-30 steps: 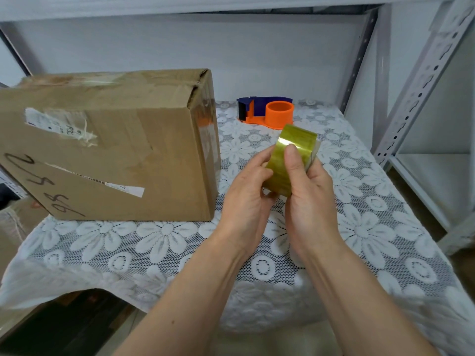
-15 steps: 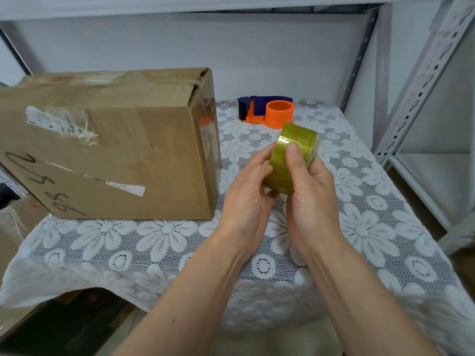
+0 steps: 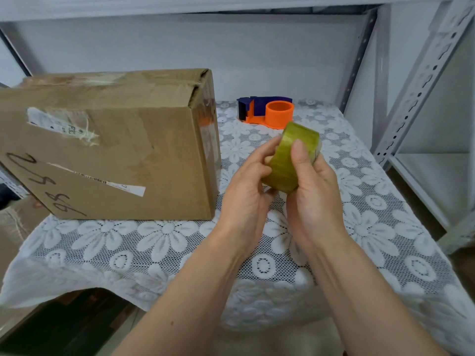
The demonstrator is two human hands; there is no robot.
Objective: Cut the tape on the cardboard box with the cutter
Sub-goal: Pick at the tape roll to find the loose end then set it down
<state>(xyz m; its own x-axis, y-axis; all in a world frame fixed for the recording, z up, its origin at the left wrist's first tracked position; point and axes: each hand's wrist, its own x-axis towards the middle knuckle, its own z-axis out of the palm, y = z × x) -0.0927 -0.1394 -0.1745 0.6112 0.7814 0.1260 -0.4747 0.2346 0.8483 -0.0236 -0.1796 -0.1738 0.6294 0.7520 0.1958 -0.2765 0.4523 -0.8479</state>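
We hold a tape roll [image 3: 288, 163] above the table, our left hand [image 3: 246, 194] cupping its left side and our right hand [image 3: 312, 191] gripping it, thumb laid along the band. The box [image 3: 108, 147] sits left on the lace cloth [image 3: 180, 242], the orange cutter [image 3: 267, 111] behind, shelving [image 3: 411, 80] at right.

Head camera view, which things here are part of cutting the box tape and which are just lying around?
For the job:
cardboard box
orange tape cutter
tape roll, held in both hands

Lying about:
lace tablecloth
metal shelving
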